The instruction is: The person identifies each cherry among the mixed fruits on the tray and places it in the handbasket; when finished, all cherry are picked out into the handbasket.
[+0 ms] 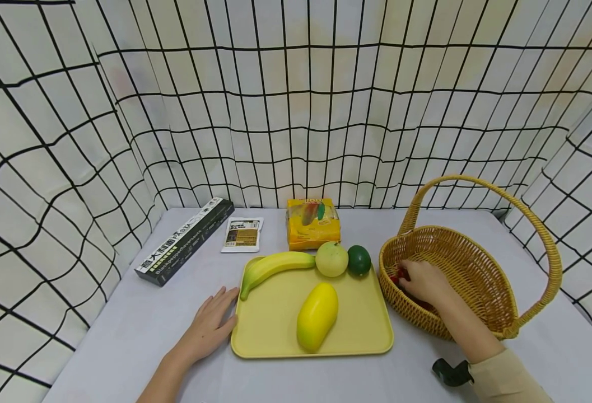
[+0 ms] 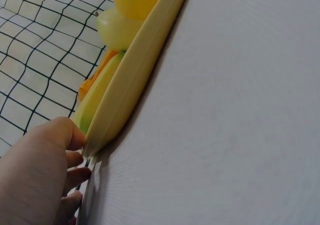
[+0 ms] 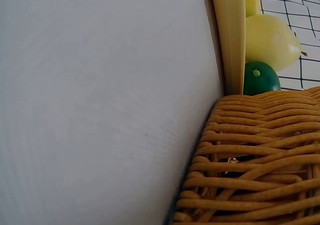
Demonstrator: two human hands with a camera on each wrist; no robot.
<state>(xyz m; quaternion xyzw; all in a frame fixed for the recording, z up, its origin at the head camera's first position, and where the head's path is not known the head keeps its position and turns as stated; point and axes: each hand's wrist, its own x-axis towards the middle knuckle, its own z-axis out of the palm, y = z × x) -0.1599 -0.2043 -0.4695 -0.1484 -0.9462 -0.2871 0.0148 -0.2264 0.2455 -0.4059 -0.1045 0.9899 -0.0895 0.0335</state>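
Note:
My left hand (image 1: 209, 326) rests at the left edge of a yellow tray (image 1: 265, 336), fingers fairly straight, the thumb touching its rim. On the tray lie a banana (image 1: 275, 264), a pale green pear-like fruit (image 1: 332, 259), a dark green round fruit (image 1: 359, 261) and a yellow mango (image 1: 318, 317). Reaching into the wicker basket (image 1: 482, 268) on the right, my right hand (image 1: 425, 282) has curled fingers round a small dark red thing (image 1: 400, 274), mostly covered by the fingers. The right wrist view shows only the basket's woven side, with that hand out of sight.
Behind the tray stands a yellow packet (image 1: 313, 224) with a mango picture. A white sachet (image 1: 242, 235) and a long black box (image 1: 186, 242) lie to its left. The basket's tall handle (image 1: 542, 235) arches over its right side. Black-gridded white cloth (image 1: 296, 112) surrounds the table.

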